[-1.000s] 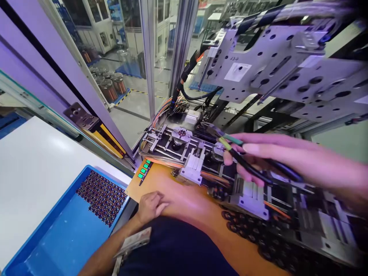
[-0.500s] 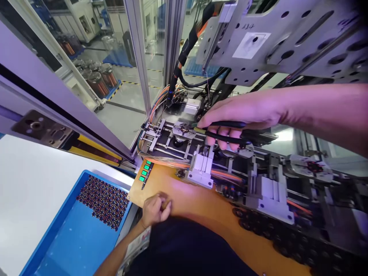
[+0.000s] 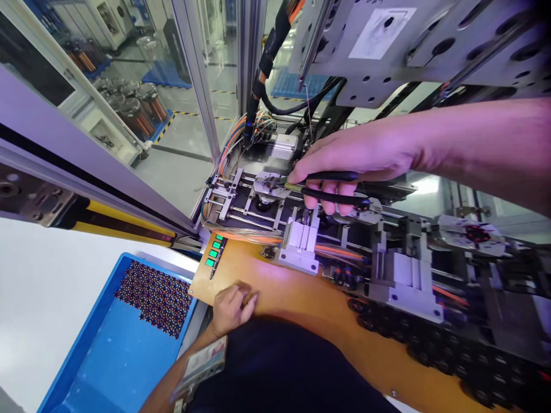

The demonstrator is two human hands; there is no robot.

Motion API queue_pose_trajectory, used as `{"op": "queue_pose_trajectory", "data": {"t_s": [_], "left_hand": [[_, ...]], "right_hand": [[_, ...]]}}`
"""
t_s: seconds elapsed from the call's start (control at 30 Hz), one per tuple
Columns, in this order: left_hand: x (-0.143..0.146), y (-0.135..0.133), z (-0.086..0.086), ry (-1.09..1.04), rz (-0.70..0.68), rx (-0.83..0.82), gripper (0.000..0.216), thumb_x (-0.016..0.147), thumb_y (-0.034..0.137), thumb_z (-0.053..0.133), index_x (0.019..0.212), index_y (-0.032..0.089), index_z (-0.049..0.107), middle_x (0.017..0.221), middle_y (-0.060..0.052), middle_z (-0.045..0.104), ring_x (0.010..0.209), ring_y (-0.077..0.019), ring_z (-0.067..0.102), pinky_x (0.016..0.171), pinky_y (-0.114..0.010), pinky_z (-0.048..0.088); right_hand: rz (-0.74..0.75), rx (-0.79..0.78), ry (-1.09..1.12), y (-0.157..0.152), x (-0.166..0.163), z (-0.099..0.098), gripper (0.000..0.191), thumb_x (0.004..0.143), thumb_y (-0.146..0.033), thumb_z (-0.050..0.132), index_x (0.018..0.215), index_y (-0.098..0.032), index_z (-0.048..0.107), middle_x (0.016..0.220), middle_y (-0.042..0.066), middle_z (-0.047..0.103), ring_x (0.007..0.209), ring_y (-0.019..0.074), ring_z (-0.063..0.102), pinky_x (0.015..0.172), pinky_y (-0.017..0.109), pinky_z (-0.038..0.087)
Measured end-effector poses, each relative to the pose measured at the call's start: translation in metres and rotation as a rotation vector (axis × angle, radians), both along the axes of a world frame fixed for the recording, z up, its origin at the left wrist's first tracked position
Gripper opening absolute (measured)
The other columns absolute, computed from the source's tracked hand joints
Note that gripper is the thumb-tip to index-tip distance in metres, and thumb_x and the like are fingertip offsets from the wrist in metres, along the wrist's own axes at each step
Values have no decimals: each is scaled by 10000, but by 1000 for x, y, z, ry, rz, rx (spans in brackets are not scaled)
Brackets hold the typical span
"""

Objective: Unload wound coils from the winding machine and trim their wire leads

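Observation:
My right hand reaches leftward into the machine and is closed round the black handles of a pair of pliers. The plier tips sit on a round metal fixture at the left end of the machine's rails. My left hand rests low on the near edge of the orange panel, fingers curled with thumb and fingertips pressed together; whatever they hold is too small to see.
A blue tray holding several small dark parts lies at the lower left on a white table. Green lit buttons sit on the orange panel's left corner. A perforated metal plate hangs overhead. A second round fixture lies to the right.
My right hand has swung left and away from me with the pliers, from the middle of the machine to the left round fixture. My left hand has stayed on the panel's edge.

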State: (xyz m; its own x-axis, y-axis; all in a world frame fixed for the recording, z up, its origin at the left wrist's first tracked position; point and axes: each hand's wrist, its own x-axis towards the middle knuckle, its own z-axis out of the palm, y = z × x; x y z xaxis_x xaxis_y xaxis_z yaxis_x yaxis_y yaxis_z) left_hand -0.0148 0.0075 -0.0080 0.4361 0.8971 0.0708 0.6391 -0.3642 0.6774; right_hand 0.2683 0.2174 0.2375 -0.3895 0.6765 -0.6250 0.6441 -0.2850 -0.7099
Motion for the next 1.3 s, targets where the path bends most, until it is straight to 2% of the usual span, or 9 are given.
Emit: {"op": "queue_pose_trajectory", "data": {"t_s": [0.27, 0.43, 0.53, 0.63, 0.77, 0.87, 0.97, 1.17, 1.3], "left_hand": [[0, 0, 1, -15, -11, 8, 174, 913, 313, 577, 867, 197, 698, 842, -113, 745, 748, -184, 695, 689, -285, 535], [0, -1, 0, -31, -5, 43, 165, 906, 312, 591, 842, 197, 689, 817, -99, 734, 718, -169, 682, 663, -268, 525], [1, -1, 2, -35, -7, 83, 142, 902, 296, 601, 845, 195, 682, 810, -86, 728, 704, -156, 677, 657, -252, 520], [2, -2, 6, -31, -10, 138, 110, 899, 275, 613, 868, 185, 668, 803, -78, 718, 705, -151, 673, 650, -241, 512], [4, 0, 8, -27, -22, 212, 74, 889, 251, 639, 906, 180, 643, 808, -59, 707, 696, -136, 664, 640, -224, 503], [4, 4, 8, -24, -39, 261, 72, 883, 235, 653, 924, 183, 626, 804, -41, 697, 665, -120, 649, 616, -213, 490], [6, 6, 9, -14, -54, 293, 81, 874, 217, 667, 922, 181, 612, 815, -40, 693, 679, -121, 651, 621, -212, 490], [9, 8, 14, 0, -57, 333, 83, 868, 197, 673, 894, 173, 598, 776, -30, 666, 651, -113, 632, 605, -207, 484], [9, 9, 14, 6, -58, 331, 85, 868, 194, 674, 890, 177, 594, 768, -25, 660, 650, -112, 626, 604, -207, 481]], "right_hand": [[-147, -110, 11, -5, -10, 0, 456, 879, -301, 554, 741, 128, 625, 808, 126, 718, 723, 160, 712, 552, 164, 474], [-101, 15, 95, -21, -3, 34, 412, 884, -319, 508, 817, 53, 671, 764, 46, 719, 699, 138, 699, 550, 170, 442], [-205, -60, -206, -30, 13, 61, 456, 901, -328, 419, 792, 37, 669, 871, 39, 721, 755, 157, 699, 488, 138, 350], [-373, -160, -492, -43, 28, 74, 510, 941, -280, 301, 738, 43, 639, 1024, 51, 710, 834, 146, 695, 482, 107, 323], [-358, -246, -535, -63, 47, 69, 424, 984, -180, 365, 736, -50, 684, 963, -9, 743, 789, 62, 711, 598, 63, 451], [-205, -283, -522, -70, 61, 60, 497, 1031, -177, 353, 675, -85, 687, 774, 3, 743, 743, 69, 724, 653, 62, 516], [-163, -299, -524, -71, 73, 53, 514, 1049, -221, 339, 682, -80, 670, 663, 6, 701, 721, 80, 723, 663, 88, 526], [-135, -281, -511, -70, 81, 44, 432, 1046, -279, 375, 789, -74, 654, 676, 7, 670, 602, 90, 692, 616, 153, 549], [-108, -279, -555, -71, 78, 45, 420, 1050, -275, 363, 821, -65, 646, 722, 36, 674, 641, 116, 704, 632, 188, 577]]}}
